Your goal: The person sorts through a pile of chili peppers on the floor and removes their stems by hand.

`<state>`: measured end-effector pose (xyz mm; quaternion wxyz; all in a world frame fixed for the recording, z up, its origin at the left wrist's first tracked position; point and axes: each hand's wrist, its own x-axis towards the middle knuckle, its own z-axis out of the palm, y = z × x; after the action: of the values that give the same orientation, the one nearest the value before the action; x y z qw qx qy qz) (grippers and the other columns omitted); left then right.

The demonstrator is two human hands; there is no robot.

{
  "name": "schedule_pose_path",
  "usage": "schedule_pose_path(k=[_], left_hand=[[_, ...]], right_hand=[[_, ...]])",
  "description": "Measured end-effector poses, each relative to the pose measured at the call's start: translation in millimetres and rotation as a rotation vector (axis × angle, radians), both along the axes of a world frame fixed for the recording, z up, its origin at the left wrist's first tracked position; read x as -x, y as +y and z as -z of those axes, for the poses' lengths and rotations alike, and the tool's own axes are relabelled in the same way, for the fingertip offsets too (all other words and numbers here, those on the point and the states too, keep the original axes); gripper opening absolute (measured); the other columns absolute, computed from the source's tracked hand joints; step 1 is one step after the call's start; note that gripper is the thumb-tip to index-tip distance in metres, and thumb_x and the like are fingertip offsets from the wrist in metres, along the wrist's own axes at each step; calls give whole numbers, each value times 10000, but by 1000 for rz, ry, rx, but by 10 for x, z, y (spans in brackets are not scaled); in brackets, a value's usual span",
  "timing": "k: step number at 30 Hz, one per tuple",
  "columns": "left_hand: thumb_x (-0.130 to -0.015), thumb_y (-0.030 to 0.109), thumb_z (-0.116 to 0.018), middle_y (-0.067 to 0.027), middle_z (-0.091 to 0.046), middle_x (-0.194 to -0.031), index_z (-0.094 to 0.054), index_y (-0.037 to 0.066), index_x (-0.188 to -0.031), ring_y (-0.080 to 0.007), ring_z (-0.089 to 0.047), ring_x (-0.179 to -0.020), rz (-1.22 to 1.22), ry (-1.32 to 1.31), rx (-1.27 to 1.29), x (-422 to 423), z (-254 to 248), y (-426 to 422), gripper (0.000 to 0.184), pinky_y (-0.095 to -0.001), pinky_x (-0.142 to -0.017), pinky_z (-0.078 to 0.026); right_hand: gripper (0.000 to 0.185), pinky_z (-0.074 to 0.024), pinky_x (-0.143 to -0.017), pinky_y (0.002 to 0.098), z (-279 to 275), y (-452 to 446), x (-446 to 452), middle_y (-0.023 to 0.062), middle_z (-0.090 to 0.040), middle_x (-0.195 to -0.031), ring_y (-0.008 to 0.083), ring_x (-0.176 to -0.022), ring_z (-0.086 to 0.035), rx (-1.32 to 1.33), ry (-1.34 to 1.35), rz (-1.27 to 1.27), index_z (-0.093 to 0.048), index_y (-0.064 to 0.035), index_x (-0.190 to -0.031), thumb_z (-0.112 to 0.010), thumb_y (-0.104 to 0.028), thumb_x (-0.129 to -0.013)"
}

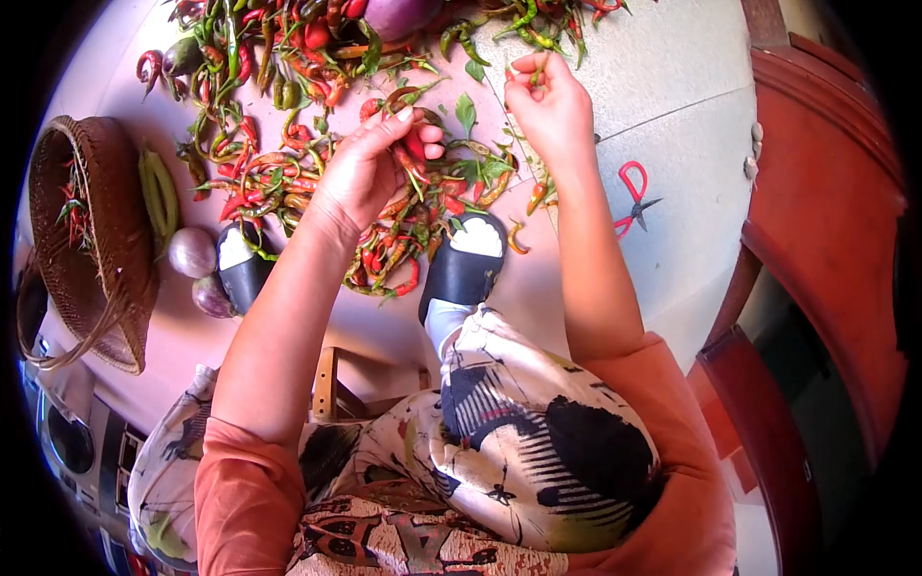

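Observation:
My left hand (370, 163) is curled around red chili peppers (413, 154), one of which sticks out below the fingers. A brownish-green chili with a long stem shows above its thumb. To the right, my right hand (555, 110) is closed in a pinch, with a thin green stem (540, 75) between thumb and fingers; whether a pepper is attached is unclear. Beneath my left hand spreads a heap of red and green chili peppers (279, 178) with loose leaves. A bigger pile (307, 38) lies at the top, around a purple eggplant (401, 14).
Red-handled scissors (636, 202) lie open on the tiled floor (672, 134), right of my forearm. At left stand a wicker basket (120, 182) holding some chilies, long green vegetables (158, 192) and round eggplants (192, 252). Red wooden furniture (816, 173) borders the right side.

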<state>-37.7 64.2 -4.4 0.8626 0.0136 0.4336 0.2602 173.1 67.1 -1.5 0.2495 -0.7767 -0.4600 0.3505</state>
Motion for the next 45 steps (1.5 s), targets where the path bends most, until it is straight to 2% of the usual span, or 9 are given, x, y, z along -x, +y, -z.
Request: schedule_pose_path(k=[4,9,14,23,24,37,40,42,45], left_hand=[[-875,209,-576,-112,-642,-880,-568,19,-985,-220,-619,-856,-140,-122,30,-76,40,-23,219,-333,-763,-516],[-862,225,-568,-126,-625,-889,-571,42,-985,-263,-616,-771,-262,-229,93,-25,112,-21,221,-387,-707,-527],[-865,209,-546,-109,-607,-765,-565,21,-897,-236,-583,-682,-235,-274,79,64,33,38,192,-371,-713,-506],[-863,175,-529,-61,-532,-725,-553,59,-904,-203,-506,-676,-259,-126,65,341,39,-58,126,-371,-716,-463],[-863,175,-529,-61,-532,-725,-553,59,-904,-203,-506,-676,-258,-127,65,372,66,-67,126,-371,-716,-463],[-842,184,-551,-76,-533,-762,-544,49,-941,-199,-493,-674,-271,-140,32,487,75,-165,168,-330,-627,-404],[-856,176,-546,-109,-608,-859,-567,41,-959,-240,-578,-759,-258,-189,17,497,118,-163,171,-361,-703,-473],[-865,168,-540,-144,-637,-976,-585,37,-966,-283,-617,-892,-289,-129,99,449,85,-150,171,-408,-821,-500],[-859,155,-542,-157,-637,-1007,-592,14,-987,-305,-614,-952,-364,-231,140,383,145,-153,197,-440,-852,-503]], right_hand=[[187,-494,-685,236,-360,-175,376,44,-613,-942,88,-742,-587,-61,529,-235,-571,5,-980,-622,10,-801],[234,-465,-628,222,-216,121,338,36,-636,-867,68,-700,-564,-46,280,-175,-647,-62,-1026,-668,-131,-803],[213,-497,-688,346,474,337,160,98,-635,-829,245,-753,-627,-161,-343,-236,-638,-72,-915,-680,-214,-762],[229,-509,-696,376,259,201,354,116,-619,-860,296,-756,-617,-79,200,-210,-615,-82,-917,-672,-216,-739],[184,-492,-630,310,257,183,433,74,-589,-794,190,-642,-575,-204,10,-391,-634,-81,-911,-665,-172,-754],[161,-511,-650,414,321,155,557,100,-586,-877,315,-737,-612,-142,-415,-508,-593,-109,-907,-635,-165,-762],[172,-519,-641,388,113,140,471,108,-627,-908,288,-741,-638,-87,-297,-395,-592,-102,-914,-633,-143,-752],[172,-476,-556,242,-153,53,463,35,-625,-748,102,-610,-591,14,149,-168,-625,-112,-947,-627,-109,-776],[158,-513,-671,332,-472,-80,659,86,-658,-925,206,-788,-645,74,535,-224,-610,-75,-903,-645,-134,-761]])
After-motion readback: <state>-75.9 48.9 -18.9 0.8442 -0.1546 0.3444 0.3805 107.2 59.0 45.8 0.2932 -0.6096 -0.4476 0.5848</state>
